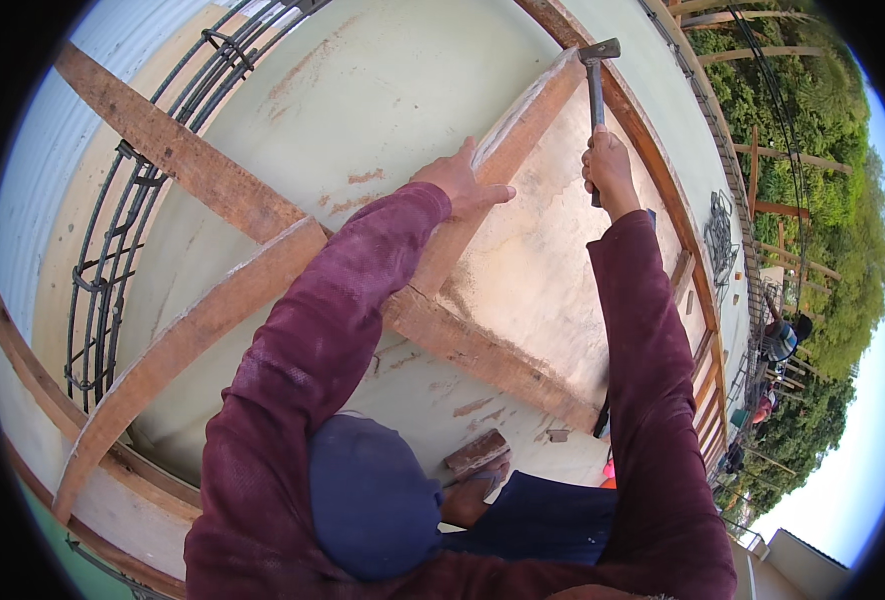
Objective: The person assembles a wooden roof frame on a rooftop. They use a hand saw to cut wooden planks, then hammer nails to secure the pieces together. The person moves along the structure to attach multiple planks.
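My left hand (468,182) grips a wooden beam (513,150), its thumb across the upper face and its fingers over the far-left edge. In my right hand (609,170) is a hammer (595,92), held by its dark handle. The hammer's metal head is right by the beam's far end, where that end meets a long curved-looking outer plank (653,140). Whether the head touches the wood I cannot tell. Nearer me, the beam meets a crossing timber (493,355).
More timbers (193,170) cross at left, beside a rebar cage (113,260). A short wood block (478,453) lies by a sandalled foot (468,500). Pale panels (403,80) lie beneath the frame. Coiled wire (721,230) sits at right, and another person (785,335) is farther off.
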Action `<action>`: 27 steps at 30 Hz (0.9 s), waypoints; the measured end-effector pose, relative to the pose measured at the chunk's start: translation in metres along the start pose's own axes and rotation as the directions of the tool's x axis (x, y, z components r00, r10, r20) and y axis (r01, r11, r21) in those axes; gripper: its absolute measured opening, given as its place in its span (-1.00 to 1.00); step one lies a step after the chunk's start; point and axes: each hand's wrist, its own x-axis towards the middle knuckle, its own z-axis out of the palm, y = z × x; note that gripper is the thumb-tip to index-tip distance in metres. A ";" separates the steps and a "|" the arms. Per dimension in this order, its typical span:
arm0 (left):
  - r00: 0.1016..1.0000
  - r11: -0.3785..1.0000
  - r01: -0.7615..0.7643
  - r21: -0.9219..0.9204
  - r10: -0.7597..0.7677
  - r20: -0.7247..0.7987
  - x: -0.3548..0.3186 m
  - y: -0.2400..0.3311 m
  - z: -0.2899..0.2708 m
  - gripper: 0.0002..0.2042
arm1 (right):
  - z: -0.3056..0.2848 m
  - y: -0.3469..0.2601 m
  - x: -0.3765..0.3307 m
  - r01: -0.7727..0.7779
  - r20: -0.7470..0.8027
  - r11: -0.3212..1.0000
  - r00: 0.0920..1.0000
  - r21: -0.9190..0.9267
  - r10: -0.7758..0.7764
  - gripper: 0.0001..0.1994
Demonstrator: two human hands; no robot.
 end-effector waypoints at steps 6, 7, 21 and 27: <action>0.999 1.000 0.004 -0.024 -0.003 0.036 0.011 -0.010 0.007 0.09 | -0.006 -0.006 -0.051 0.061 0.063 0.996 0.996 -0.068 -0.056 -0.62; 0.999 1.000 0.016 -0.015 -0.015 0.031 0.012 -0.009 0.005 0.10 | -0.010 -0.006 -0.075 0.144 0.064 0.989 0.988 -0.035 -0.142 -0.62; 0.953 0.989 -0.149 0.006 0.143 0.266 0.037 -0.016 -0.015 0.01 | -0.008 0.065 -0.307 0.592 0.149 0.804 0.800 -0.046 -0.581 -0.54; 0.971 0.977 -0.199 -0.075 0.207 0.123 0.051 -0.039 -0.011 -0.01 | 0.012 0.077 -0.278 0.426 0.436 0.746 0.877 -0.512 -0.201 -0.56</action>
